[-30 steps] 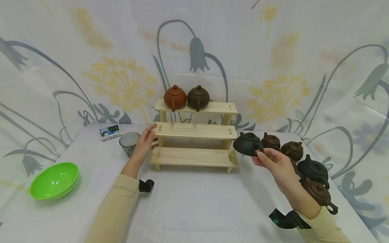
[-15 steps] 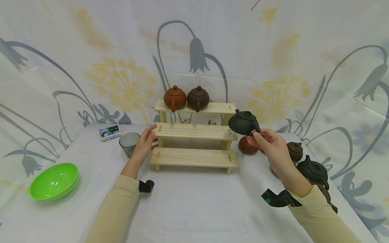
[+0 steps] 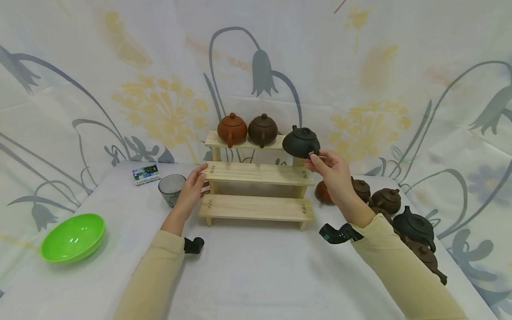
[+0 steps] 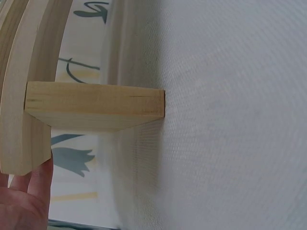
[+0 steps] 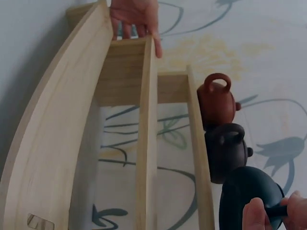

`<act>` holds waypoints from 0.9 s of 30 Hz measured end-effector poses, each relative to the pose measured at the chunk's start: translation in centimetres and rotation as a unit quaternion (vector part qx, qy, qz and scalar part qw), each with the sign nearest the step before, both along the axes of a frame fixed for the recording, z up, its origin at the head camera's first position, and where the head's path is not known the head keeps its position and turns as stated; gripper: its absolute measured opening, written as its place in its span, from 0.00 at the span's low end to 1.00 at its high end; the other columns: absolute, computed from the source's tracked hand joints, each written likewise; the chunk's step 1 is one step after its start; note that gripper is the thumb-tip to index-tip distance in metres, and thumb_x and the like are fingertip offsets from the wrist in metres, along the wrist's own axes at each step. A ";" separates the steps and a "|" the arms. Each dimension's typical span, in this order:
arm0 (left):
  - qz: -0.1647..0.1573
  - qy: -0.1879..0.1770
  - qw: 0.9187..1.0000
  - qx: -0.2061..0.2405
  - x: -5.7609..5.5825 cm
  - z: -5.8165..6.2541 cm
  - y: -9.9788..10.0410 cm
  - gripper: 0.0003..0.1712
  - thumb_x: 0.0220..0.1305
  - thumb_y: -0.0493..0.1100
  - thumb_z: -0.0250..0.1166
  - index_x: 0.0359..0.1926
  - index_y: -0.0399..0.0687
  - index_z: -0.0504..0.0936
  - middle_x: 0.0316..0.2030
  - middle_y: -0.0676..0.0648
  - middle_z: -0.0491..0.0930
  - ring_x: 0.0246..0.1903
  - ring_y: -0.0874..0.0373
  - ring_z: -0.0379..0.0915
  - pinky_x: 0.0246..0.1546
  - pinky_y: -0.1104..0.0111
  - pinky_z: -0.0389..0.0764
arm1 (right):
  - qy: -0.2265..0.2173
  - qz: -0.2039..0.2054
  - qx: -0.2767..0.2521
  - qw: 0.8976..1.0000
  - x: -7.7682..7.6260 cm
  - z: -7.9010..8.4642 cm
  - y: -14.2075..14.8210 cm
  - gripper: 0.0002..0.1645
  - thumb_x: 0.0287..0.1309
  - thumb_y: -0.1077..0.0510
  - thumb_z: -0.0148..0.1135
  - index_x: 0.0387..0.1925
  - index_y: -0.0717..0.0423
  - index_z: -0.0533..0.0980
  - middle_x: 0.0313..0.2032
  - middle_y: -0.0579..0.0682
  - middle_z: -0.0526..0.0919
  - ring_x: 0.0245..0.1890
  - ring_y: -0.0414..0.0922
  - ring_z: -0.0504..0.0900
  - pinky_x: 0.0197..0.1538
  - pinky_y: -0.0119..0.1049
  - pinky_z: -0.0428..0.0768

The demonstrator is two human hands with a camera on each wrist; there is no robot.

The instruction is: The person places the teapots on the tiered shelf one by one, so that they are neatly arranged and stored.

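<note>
My right hand (image 3: 334,178) pinches a black teapot (image 3: 301,143) by its handle, at the right end of the top shelf. Whether its base touches the wood I cannot tell. On that shelf, to its left, sit a reddish-brown teapot (image 3: 232,129) and a dark brown teapot (image 3: 262,130). My left hand (image 3: 190,192) holds the left end of the middle shelf of a three-step wooden display stand (image 3: 258,172); its fingers (image 4: 41,179) meet the board's end in the left wrist view.
Right of the stand are an orange-brown teapot (image 3: 323,193), partly hidden by my right arm, several dark brown teapots (image 3: 386,201) and another black teapot (image 3: 414,226). On the left are a grey glass cup (image 3: 170,186), a small printed box (image 3: 146,174) and a green bowl (image 3: 73,238).
My right hand has raised the black teapot and carried it leftward, from beside the stand to the top shelf's right end. The left hand stays at the middle shelf.
</note>
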State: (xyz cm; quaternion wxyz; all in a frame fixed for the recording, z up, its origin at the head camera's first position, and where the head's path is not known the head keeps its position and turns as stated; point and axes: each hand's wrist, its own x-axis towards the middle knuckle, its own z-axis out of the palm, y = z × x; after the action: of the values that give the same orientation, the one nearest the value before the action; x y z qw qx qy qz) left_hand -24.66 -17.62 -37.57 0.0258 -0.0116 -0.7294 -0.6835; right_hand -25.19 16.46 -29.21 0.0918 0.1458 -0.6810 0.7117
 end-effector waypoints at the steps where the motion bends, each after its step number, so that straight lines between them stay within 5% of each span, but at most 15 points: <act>1: 0.000 -0.001 1.000 0.000 0.0 0.0 0.0 0.26 0.75 0.46 0.40 0.71 0.52 0.54 0.61 0.37 0.61 0.59 0.42 0.60 0.57 0.53 0.66 | 0.001 -0.005 0.004 1.000 -0.3 0.0 -0.2 0.10 0.64 0.64 0.55 0.44 0.66 0.73 0.33 0.44 0.81 0.35 0.38 0.82 0.44 0.30 0.78; 5: 0.000 0.001 1.000 -0.001 -0.1 -0.3 -0.1 0.26 0.75 0.46 0.40 0.71 0.52 0.54 0.62 0.37 0.61 0.59 0.42 0.60 0.56 0.53 0.66 | -0.004 -0.024 0.011 1.000 -1.6 0.0 -1.1 0.15 0.64 0.65 0.54 0.48 0.73 0.70 0.34 0.44 0.80 0.37 0.40 0.82 0.45 0.29 0.78; 16: 0.000 0.005 1.000 -0.007 -0.1 -0.2 0.0 0.26 0.75 0.46 0.40 0.71 0.51 0.55 0.61 0.37 0.62 0.59 0.42 0.61 0.55 0.53 0.67 | -0.035 -0.070 0.025 0.997 -4.3 -0.7 -2.4 0.18 0.64 0.64 0.54 0.52 0.74 0.70 0.37 0.49 0.78 0.36 0.38 0.81 0.48 0.31 0.77; 22: -0.001 0.007 1.000 -0.001 -0.1 -0.1 0.0 0.26 0.75 0.46 0.40 0.71 0.51 0.54 0.62 0.37 0.60 0.59 0.41 0.60 0.57 0.52 0.66 | -0.039 -0.055 0.017 0.998 -4.9 -0.9 -2.4 0.19 0.64 0.66 0.53 0.54 0.74 0.68 0.46 0.57 0.77 0.39 0.40 0.81 0.52 0.37 0.75; 27: 0.001 0.004 1.000 0.001 -0.1 -0.1 -0.1 0.26 0.75 0.46 0.40 0.71 0.51 0.54 0.63 0.37 0.60 0.60 0.41 0.60 0.57 0.52 0.65 | -0.053 -0.038 0.070 0.995 -4.8 -0.8 -1.3 0.22 0.63 0.60 0.57 0.54 0.69 0.69 0.38 0.47 0.81 0.36 0.38 0.82 0.51 0.38 0.76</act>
State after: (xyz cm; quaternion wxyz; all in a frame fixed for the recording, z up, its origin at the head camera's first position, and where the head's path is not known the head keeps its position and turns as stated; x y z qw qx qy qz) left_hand -24.76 -17.67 -37.71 0.0296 -0.0137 -0.7289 -0.6839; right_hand -29.99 15.16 -30.00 0.0727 0.0879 -0.7379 0.6652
